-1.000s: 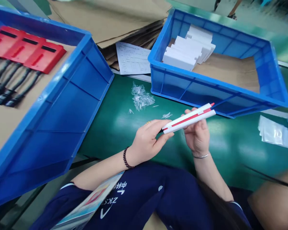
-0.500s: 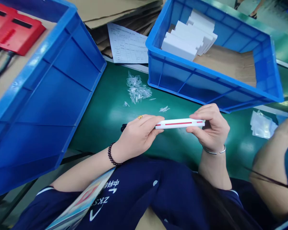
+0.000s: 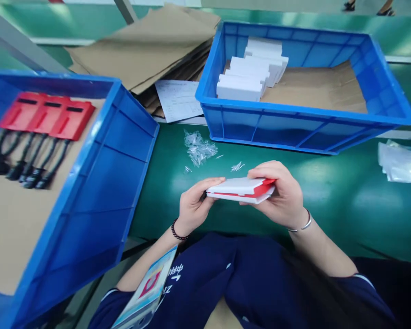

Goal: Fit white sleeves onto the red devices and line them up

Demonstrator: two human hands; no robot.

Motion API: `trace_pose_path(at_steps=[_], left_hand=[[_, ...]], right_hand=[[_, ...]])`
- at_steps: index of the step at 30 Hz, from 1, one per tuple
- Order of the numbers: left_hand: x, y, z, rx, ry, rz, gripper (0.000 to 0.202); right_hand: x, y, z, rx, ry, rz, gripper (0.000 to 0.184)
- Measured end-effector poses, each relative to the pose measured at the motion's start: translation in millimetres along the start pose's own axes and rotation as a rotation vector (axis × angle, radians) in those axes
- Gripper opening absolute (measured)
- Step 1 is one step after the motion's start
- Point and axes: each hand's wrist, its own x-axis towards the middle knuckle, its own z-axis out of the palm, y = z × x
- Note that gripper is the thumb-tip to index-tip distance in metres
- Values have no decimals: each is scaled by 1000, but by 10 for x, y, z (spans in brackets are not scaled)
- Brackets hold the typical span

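Between my two hands is a flat white casing (image 3: pixel 238 186) with a red part showing along its edge and at its right end. My left hand (image 3: pixel 196 203) grips the left end, thumb below and fingers on top. At the right end my right hand (image 3: pixel 281 194) is closed around the casing, fingers over the upper face. The white halves stand apart at the right, with red between them. Below and beyond the casing, small clear plastic pieces (image 3: pixel 199 150) lie in a pile on the green table (image 3: pixel 171 169), with a few thin slivers (image 3: pixel 238 167) nearer my right hand.
A blue crate (image 3: pixel 294 123) at the back holds white casings (image 3: pixel 239 87) on cardboard. In the left blue crate (image 3: pixel 119 151) lie red devices (image 3: pixel 51 116) with black cables. Cardboard sheets (image 3: pixel 147 45) and a printed paper (image 3: pixel 180 98) sit between them. Clear plastic bags (image 3: pixel 402 160) lie at right.
The casing has turned from edge-on to show its upper face and red end, and its right side gapes more. The view has shifted; another person's arm at right has left it.
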Motion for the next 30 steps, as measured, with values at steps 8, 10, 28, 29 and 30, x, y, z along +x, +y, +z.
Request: trace_pose_path(at_steps=[8, 10, 28, 29, 30], left_hand=[[-115, -142, -41, -87, 53, -159, 22], [-100, -113, -26, -105, 56, -153, 22], [-135, 196, 311, -149, 42, -79, 54], [-118, 217, 299, -253, -27, -190, 64], [-98, 230, 280, -361, -86, -307, 71]], right_hand=[[70, -81, 161, 99, 29, -52, 23], [65, -92, 162, 97, 18, -55, 20], [-113, -21, 336, 427, 101, 524, 92], [-117, 4, 319, 448, 65, 546, 91], [-122, 27, 301, 465, 24, 565, 91]])
